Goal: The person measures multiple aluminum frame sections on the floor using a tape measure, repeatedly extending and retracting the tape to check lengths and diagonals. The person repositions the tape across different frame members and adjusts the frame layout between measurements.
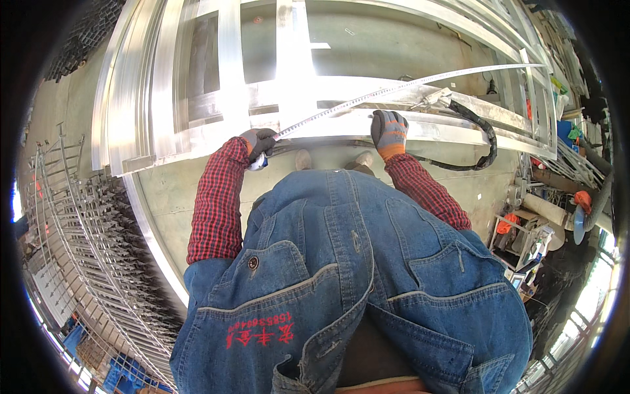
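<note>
My left hand (pixel 258 142), in a grey and dark work glove, is closed around a tape measure (pixel 260 161) at the near edge of a metal frame (pixel 341 125). Its pale blade (pixel 367 97) runs out from that hand to the far right, slanting across the frame's bars. My right hand (pixel 390 131), in a grey and orange glove, rests at the near bar with its fingers curled in. What those fingers hold, if anything, is hidden. Beyond the right hand, a silver tool (pixel 433 100) with a black sleeved cable (pixel 491 141) lies on the frame.
Long shiny metal bars (pixel 147 85) lie side by side at the left. A rack of metal lattice pieces (pixel 98 217) stands lower left. On the right are a cart with an orange item (pixel 506 223), a pale roll (pixel 543 210) and assorted clutter. Concrete floor (pixel 453 187) shows beneath.
</note>
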Tool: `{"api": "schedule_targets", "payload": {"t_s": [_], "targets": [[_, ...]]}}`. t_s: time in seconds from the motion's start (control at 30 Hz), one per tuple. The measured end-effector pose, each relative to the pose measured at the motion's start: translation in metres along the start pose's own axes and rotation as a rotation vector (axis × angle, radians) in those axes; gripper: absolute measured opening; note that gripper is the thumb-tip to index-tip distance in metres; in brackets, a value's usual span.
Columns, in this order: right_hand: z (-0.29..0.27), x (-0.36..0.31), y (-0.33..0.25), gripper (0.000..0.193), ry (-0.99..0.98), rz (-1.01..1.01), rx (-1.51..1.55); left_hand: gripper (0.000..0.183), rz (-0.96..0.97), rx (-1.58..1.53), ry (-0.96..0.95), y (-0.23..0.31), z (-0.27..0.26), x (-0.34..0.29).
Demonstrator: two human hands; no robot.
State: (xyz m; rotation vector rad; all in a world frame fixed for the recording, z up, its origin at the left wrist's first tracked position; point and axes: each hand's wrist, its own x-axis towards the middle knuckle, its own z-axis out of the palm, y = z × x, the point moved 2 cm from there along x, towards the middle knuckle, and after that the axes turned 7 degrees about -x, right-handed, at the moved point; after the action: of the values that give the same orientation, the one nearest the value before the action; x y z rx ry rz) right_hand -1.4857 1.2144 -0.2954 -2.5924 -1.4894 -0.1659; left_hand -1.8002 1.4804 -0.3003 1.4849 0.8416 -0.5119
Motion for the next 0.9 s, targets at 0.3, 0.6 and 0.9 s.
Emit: {"api": "schedule_targets", "payload": {"t_s": [0.3, 0.6, 0.9], "targets": [[0.024, 0.011, 0.012, 0.03, -0.001, 0.397, 0.496, 0.026, 0.119, 0.147, 0.077, 0.004, 0.004, -0.01], [0.015, 0.031, 0.08, 0.03, 0.2, 1.17, 1.944, 0.022, 0.23, -0.113, -0.242, 0.015, 0.057, -0.061], [0.05, -0.011, 0.201, 0.024, 0.353, 0.779, 2.162, 0.037, 0.104, -0.05, -0.258, 0.051, 0.175, -0.06]]}}
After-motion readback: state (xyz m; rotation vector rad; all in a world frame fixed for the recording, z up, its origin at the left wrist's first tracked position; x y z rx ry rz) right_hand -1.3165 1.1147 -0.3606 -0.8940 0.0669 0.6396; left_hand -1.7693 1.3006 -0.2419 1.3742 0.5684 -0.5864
